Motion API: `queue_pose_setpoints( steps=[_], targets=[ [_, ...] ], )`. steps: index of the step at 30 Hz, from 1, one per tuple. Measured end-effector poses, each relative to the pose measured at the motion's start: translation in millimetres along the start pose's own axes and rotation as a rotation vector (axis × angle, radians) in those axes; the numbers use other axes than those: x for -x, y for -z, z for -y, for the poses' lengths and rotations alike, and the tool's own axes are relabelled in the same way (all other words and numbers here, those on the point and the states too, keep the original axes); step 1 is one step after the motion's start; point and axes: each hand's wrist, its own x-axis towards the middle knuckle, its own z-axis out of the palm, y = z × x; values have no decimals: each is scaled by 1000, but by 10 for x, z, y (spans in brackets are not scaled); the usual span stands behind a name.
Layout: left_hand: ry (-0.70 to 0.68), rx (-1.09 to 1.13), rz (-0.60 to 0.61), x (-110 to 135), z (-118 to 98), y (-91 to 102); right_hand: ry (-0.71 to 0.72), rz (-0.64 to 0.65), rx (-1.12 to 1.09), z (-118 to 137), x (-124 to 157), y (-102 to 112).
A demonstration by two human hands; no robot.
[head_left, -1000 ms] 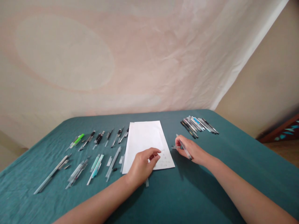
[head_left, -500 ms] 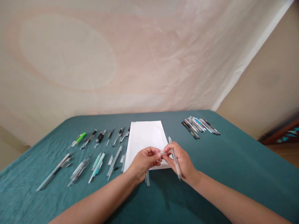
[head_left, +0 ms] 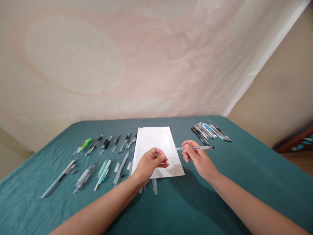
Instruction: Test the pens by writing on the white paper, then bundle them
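Over the right edge of the white paper (head_left: 154, 138), my right hand (head_left: 199, 160) grips a clear-barrelled pen (head_left: 200, 148) between thumb and fingers. The pen lies nearly level, its narrow end pointing left and its dark end right. Above the lower middle of the paper is my left hand (head_left: 151, 163), thumb and fingertips pinched together. What sits in that pinch, if anything, is too small to make out. Clear pen parts (head_left: 155, 187) lie just below the paper, partly hidden behind my left wrist.
Several whole pens (head_left: 209, 131) form a pile at the back right of the green cloth (head_left: 244, 176). To the left, pens taken apart lie in small groups, among them a green one (head_left: 86, 143), teal parts (head_left: 104, 173) and a long clear barrel (head_left: 58, 179).
My hands have drawn apart. The right one moved right and slightly up, turning the pen from near upright to nearly level. The left hand stayed almost in place.
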Motion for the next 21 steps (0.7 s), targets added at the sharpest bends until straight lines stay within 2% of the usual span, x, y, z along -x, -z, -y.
queue_pose_setpoints(
  steps=[3, 8, 12, 21],
  targets=[
    [-41, -215, 69, 24, 22, 0, -68, 26, -181, 2, -13, 0],
    [-81, -442, 122, 104, 44, -41, -103, 90, -236, 40, 31, -32],
    [-56, -452, 201, 124, 40, -70, -106, 107, -232, 33, 44, -35],
    [19, -428, 297, 124, -19, -40, -129, 99, -199, -28, 19, -4]
  ],
)
